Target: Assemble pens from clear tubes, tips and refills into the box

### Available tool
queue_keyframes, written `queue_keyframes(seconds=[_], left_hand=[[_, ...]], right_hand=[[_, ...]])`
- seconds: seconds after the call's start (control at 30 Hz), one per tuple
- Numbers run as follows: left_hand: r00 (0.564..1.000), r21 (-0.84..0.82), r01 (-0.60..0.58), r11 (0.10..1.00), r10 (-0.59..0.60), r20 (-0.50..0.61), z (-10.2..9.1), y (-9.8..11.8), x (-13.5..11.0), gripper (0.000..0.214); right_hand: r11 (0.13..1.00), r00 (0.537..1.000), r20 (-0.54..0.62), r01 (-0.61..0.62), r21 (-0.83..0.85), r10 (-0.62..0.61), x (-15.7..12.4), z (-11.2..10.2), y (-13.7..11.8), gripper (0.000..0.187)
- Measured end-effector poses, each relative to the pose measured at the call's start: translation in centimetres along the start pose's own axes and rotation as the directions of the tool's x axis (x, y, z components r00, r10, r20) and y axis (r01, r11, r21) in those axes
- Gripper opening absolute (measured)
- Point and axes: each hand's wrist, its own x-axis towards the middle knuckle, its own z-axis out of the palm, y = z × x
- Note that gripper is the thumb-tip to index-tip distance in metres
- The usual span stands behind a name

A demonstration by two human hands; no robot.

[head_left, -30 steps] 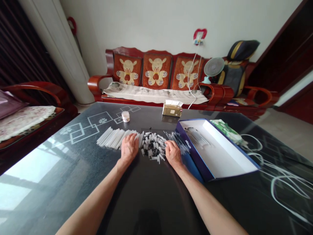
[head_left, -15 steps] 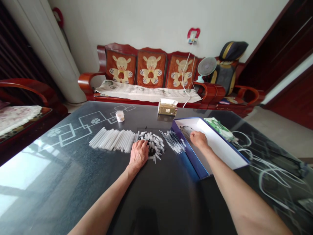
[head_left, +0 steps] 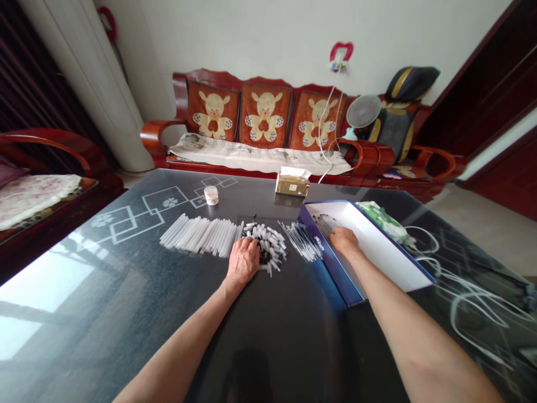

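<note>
Reaching into the open blue box with the right hand, now away from the table top and down on the white inside of the box. Keeping those fingers close together, not spread wide, just beside a small bunch of thin pen refills in the box. No way to tell from here whether that hand has a refill in it.

Resting the left hand low and nearly flat on the near edge of a heap of small clear and black pen parts, with the fingers curled a little. No way to tell whether those fingers have a part in them, either.

Leaving a neat row of white plastic tubes to the left of the heap, and more thin pen refills lying loose to the right of it, next to the box. All of it sitting on a dark glass table, with a small white jar and a tissue box farther back.
</note>
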Motion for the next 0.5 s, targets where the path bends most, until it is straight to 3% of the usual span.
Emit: queue_keyframes(seconds=[0.17,0.33,0.5], left_hand=[[1.0,-0.002,0.005,1.0,-0.005,0.007,0.0,0.1,0.0,0.024],[1.0,0.0,0.008,1.0,-0.008,0.012,-0.2,0.2,0.1,0.024],[1.0,-0.008,0.011,1.0,-0.011,0.007,-0.1,0.2,0.1,0.023]], right_hand=[[0.997,0.997,0.023,-0.076,-0.017,0.076,1.1,-0.3,-0.6,0.022],[0.999,0.999,-0.008,-0.048,0.005,0.048,1.1,-0.5,-0.9,0.018],[0.993,0.995,-0.095,-0.033,0.11,0.044,-0.1,-2.9,-1.0,0.021]])
